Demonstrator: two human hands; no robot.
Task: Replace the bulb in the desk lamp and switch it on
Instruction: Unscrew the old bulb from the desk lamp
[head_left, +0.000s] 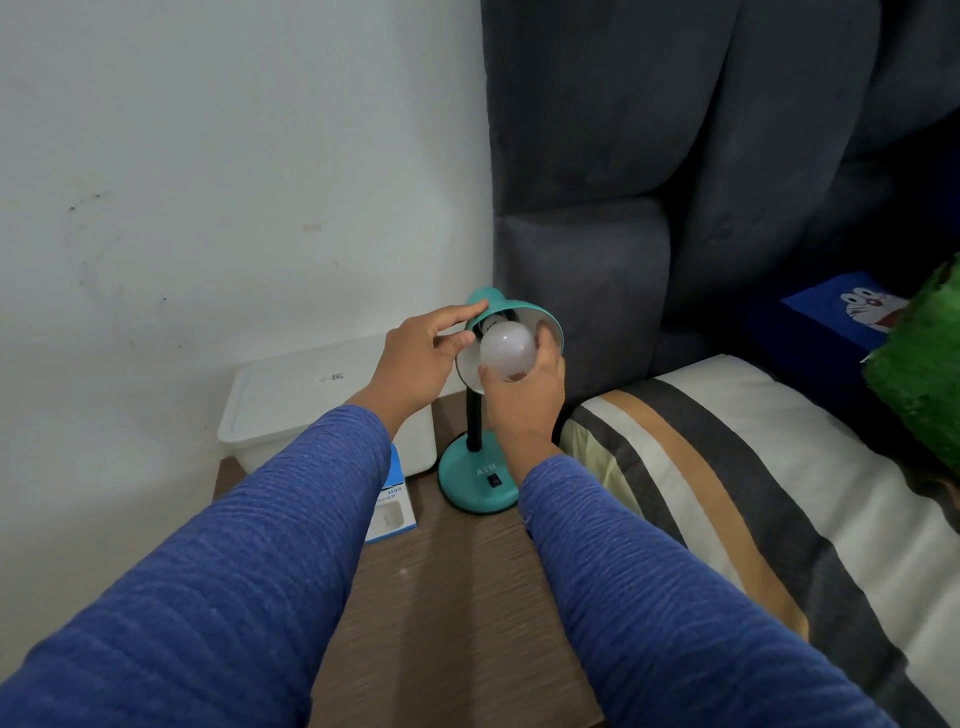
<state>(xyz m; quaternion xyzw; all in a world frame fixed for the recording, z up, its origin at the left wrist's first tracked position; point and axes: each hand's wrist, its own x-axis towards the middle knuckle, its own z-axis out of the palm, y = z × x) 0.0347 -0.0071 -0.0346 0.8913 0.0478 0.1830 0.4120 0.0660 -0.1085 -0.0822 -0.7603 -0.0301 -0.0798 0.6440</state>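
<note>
A teal desk lamp stands on the wooden bedside table (457, 597), its round base (467, 480) carrying a small black switch (496, 482). The lamp's shade (548, 322) is tilted toward me. A white bulb (506, 347) sits at the shade's socket, unlit. My right hand (524, 395) grips the bulb from below and the right, fingers curled round it. My left hand (421, 358) holds the shade's left side, fingers on its teal top and thumb at its rim.
A white lidded plastic box (311, 395) stands at the table's back left against the wall. A blue and white bulb carton (392, 506) lies in front of it, partly under my left sleeve. A striped pillow (727, 493) and grey headboard (675, 182) lie to the right.
</note>
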